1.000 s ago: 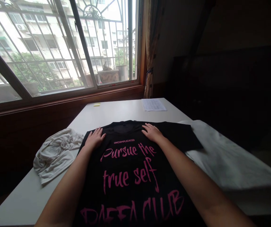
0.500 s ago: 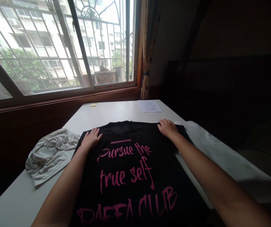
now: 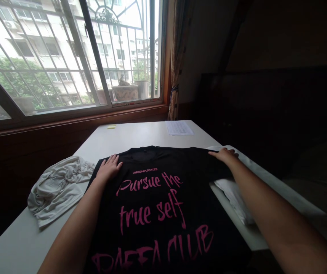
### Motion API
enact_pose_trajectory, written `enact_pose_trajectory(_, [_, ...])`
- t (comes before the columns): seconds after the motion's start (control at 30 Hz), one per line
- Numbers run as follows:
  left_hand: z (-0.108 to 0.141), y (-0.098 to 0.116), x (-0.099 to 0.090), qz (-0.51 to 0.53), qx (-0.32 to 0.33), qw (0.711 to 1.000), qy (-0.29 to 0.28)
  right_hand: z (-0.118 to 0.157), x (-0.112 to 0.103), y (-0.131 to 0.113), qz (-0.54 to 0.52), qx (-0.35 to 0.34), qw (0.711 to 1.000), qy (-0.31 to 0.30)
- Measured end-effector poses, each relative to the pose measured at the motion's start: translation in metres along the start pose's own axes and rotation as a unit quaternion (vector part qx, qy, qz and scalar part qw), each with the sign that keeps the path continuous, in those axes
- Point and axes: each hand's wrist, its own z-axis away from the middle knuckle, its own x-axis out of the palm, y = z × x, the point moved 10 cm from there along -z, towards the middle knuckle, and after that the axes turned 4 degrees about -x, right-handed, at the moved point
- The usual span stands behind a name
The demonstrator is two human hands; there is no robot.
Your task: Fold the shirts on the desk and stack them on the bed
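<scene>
The black T-shirt [image 3: 157, 198] is spread flat on the white worktop [image 3: 140, 135], pressed at its left shoulder by the left hand [image 3: 108, 168] and at its right sleeve by the right hand [image 3: 223, 155], both grips released, palms down.

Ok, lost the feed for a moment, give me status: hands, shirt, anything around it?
Left hand flat on black T-shirt, near collar. Right hand flat at its right sleeve edge. Crumpled grey garment to the left, white cloth under right side.

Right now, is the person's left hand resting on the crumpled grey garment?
No, the left hand lies flat on the black T-shirt, with the crumpled grey garment lying apart, further to the left.
</scene>
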Motion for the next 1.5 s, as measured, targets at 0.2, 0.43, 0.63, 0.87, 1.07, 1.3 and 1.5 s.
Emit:
enact_pose_trajectory(0.2, [-0.001,0.000,0.001,-0.002,0.002,1.000,0.000,-0.002,0.004,0.009,-0.013,0.044,0.998,-0.038])
enact_pose_trajectory(0.43, [0.000,-0.001,0.001,-0.001,0.003,1.000,0.002,0.002,-0.009,-0.007,-0.078,0.001,0.997,-0.015])
enact_pose_trajectory(0.63, [0.000,0.000,0.000,0.001,0.003,1.000,0.002,0.036,-0.051,-0.069,-0.073,-0.096,0.990,0.074])
enact_pose_trajectory(0.87, [0.001,0.000,0.000,0.000,0.000,1.000,-0.002,0.104,-0.060,-0.164,0.009,-0.247,0.967,0.059])
enact_pose_trajectory(1.07, [0.001,0.000,-0.001,0.003,-0.003,1.000,-0.004,0.174,-0.028,-0.225,0.031,-0.352,0.935,0.029])
enact_pose_trajectory(1.3, [0.000,0.001,0.000,0.000,0.004,1.000,0.002,0.236,0.037,-0.246,0.037,-0.421,0.904,-0.067])
enact_pose_trajectory(1.5, [0.000,0.000,0.000,-0.001,0.003,1.000,0.002,0.212,0.028,-0.231,-0.017,-0.444,0.895,-0.034])
